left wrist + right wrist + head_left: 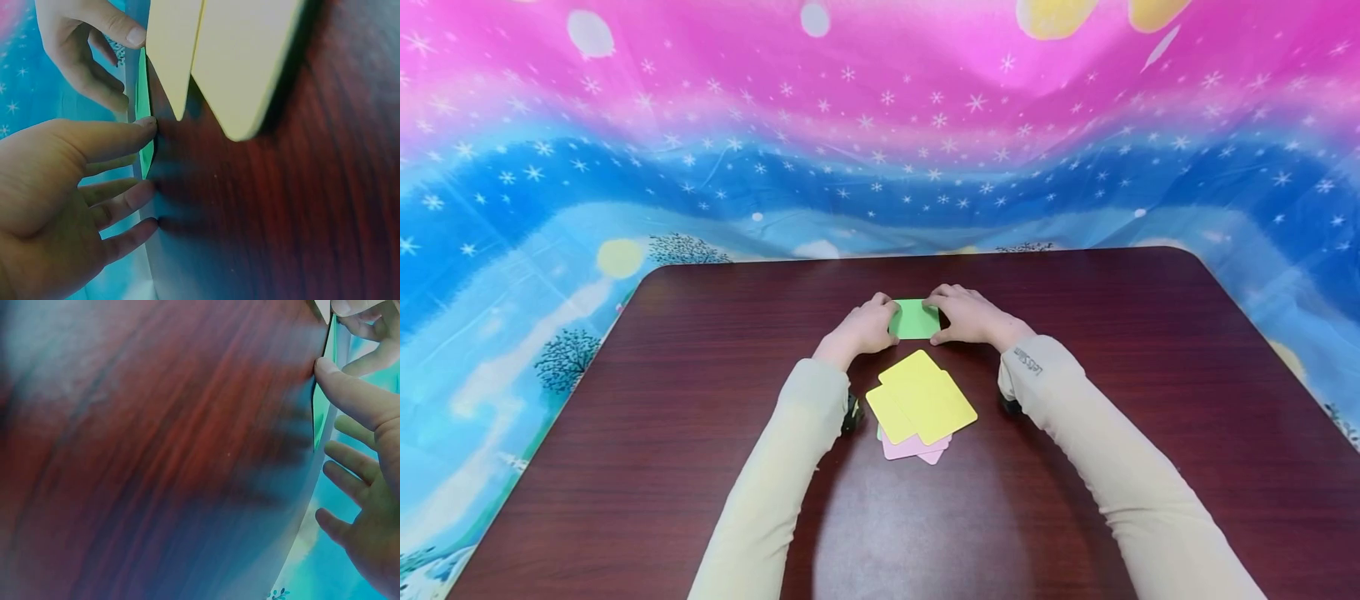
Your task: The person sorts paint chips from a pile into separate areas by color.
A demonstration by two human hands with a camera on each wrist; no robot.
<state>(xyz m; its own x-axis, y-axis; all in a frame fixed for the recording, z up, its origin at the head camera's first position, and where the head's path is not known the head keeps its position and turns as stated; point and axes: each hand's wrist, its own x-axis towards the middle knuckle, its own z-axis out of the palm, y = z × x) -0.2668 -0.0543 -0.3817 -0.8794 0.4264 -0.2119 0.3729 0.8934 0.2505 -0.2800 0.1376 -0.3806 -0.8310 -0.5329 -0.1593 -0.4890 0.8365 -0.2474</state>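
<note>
A green card point(914, 319) lies flat toward the far side of the table. My left hand point(868, 323) pinches its left end, thumb at the near edge and forefinger at the far edge. At the other end my right hand point(972, 317) holds it the same way. The left wrist view shows the green card point(144, 103) edge-on, with the left thumb on its near edge and the other fingers spread by the tabletop. From the right wrist, the right thumb tip presses against the near edge of the green card point(321, 415).
Closer to me, overlapping yellow cards point(928, 396) lie fanned over pink cards point(912, 447), a sliver of green peeking out at their left. The dark wood table point(700, 375) has rounded far corners. Behind it hangs a pink and blue snowflake cloth point(880, 125).
</note>
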